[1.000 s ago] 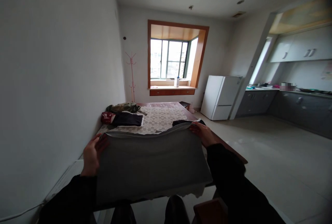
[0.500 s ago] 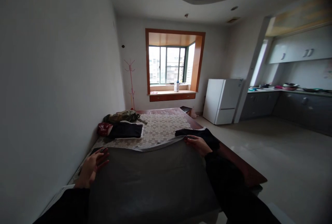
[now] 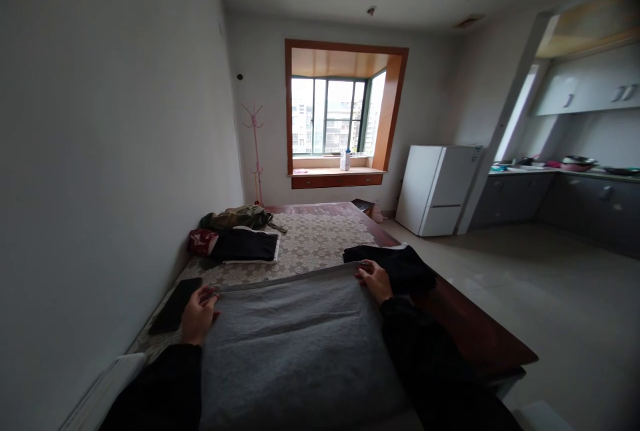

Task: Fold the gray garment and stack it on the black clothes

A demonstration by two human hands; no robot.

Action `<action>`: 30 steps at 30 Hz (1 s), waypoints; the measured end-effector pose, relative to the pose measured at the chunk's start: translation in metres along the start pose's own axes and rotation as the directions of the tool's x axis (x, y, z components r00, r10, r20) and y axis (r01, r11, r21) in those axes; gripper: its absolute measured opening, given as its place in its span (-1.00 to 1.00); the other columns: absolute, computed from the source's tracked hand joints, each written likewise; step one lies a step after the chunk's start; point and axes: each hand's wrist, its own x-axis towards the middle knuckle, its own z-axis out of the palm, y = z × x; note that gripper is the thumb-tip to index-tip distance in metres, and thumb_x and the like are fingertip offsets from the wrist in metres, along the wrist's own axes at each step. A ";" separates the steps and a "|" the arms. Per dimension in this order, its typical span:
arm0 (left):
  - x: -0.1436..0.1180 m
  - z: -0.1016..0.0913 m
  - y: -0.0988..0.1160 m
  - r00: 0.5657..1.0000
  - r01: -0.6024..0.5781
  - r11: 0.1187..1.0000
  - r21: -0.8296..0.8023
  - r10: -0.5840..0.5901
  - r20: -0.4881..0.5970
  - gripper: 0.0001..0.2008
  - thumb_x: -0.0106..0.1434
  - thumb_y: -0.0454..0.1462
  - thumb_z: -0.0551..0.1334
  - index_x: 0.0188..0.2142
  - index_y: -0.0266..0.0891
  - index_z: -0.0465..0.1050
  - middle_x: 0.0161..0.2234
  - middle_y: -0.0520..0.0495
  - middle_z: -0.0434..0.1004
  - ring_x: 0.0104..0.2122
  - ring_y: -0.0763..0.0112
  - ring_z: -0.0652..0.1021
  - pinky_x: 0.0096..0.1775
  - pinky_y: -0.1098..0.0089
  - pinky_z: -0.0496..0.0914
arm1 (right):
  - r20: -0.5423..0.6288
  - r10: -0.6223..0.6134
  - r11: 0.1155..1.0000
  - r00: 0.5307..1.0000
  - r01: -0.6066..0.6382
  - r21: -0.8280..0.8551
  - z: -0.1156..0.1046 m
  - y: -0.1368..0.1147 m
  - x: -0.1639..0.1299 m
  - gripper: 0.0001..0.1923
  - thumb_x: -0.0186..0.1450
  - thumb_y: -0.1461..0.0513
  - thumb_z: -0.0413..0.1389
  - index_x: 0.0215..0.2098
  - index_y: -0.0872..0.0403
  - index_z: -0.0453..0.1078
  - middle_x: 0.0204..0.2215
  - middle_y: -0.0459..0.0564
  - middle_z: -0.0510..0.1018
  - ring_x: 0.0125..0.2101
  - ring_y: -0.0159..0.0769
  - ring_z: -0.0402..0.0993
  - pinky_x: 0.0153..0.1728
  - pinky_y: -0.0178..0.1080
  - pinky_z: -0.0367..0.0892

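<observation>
On the bench (image 3: pixel 465 324), a grey cloth (image 3: pixel 295 344) lies flat, seemingly soft and light. The left hand (image 3: pixel 199 314) and right hand (image 3: pixel 374 280) pinch its far corners, fingers closed on the hem; those corners look like the best hold.

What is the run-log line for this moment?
left hand: grips grey cloth corner | right hand: grips far corner | cloth: flat on table

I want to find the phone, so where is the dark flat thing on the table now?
In the head view, the dark flat thing lies on the table's left side near the wall, just left of the left hand and the grey cloth.
</observation>
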 end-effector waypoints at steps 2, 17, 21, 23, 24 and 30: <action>0.003 -0.001 -0.002 1.000 -0.009 0.999 -0.033 0.009 -0.007 -0.52 0.08 -0.39 0.38 0.03 -0.21 0.43 0.12 -0.29 0.56 0.00 0.08 0.64 -0.43 0.43 0.56 | -0.005 -0.036 0.999 0.999 0.035 -0.027 0.000 0.003 0.000 -0.63 0.13 0.34 0.29 -0.08 0.06 0.46 -0.17 0.12 0.70 -0.34 -0.16 0.68 -0.48 -0.27 0.57; 0.018 0.006 -0.004 0.985 -0.172 0.934 0.313 0.162 0.058 -0.55 0.20 -0.32 0.25 0.11 -0.23 0.36 0.11 -0.28 0.58 0.03 0.17 0.64 -0.03 0.24 0.57 | 0.060 -0.254 0.884 0.965 0.257 -0.392 0.006 0.011 -0.002 -0.52 0.24 0.20 0.16 0.13 0.08 0.39 -0.08 0.13 0.68 -0.10 -0.10 0.65 -0.06 -0.06 0.57; 0.017 0.009 -0.015 0.964 -0.263 0.854 0.448 0.245 0.099 -0.53 0.22 -0.29 0.23 0.14 -0.20 0.33 0.10 -0.25 0.58 0.03 0.20 0.63 0.18 0.18 0.42 | 0.178 -0.397 0.591 0.900 0.399 -0.701 0.014 0.019 -0.022 -0.39 0.31 0.19 0.09 0.31 0.16 0.26 0.10 0.23 0.59 0.11 -0.02 0.51 0.20 0.00 0.35; 0.016 0.009 -0.016 0.956 -0.292 0.821 0.490 0.266 0.124 -0.49 0.24 -0.26 0.21 0.19 -0.23 0.29 0.13 -0.27 0.56 0.05 0.20 0.62 0.18 0.20 0.41 | 0.257 -0.390 0.421 0.884 0.420 -0.804 0.018 0.021 -0.030 -0.34 0.35 0.15 0.08 0.38 0.13 0.20 0.23 0.24 0.49 0.22 0.04 0.38 0.26 0.05 0.23; 0.015 0.009 -0.016 0.952 -0.305 0.806 0.506 0.275 0.136 -0.47 0.25 -0.25 0.20 0.21 -0.25 0.26 0.14 -0.28 0.55 0.06 0.20 0.61 0.18 0.21 0.41 | 0.289 -0.379 0.349 0.879 0.425 -0.836 0.019 0.021 -0.033 -0.34 0.37 0.13 0.07 0.40 0.11 0.17 0.28 0.22 0.44 0.26 0.05 0.32 0.29 0.07 0.16; 0.005 0.015 -0.018 0.868 -0.494 0.552 0.672 0.361 0.341 -0.42 0.31 -0.17 0.15 0.29 -0.30 0.25 0.29 -0.33 0.41 0.31 0.09 0.38 0.32 0.09 0.24 | 0.380 -0.315 0.111 0.870 0.431 -0.895 0.025 0.020 -0.039 -0.37 0.44 0.03 -0.03 0.42 0.02 0.19 0.45 0.10 0.20 0.40 0.03 0.07 0.41 0.13 -0.20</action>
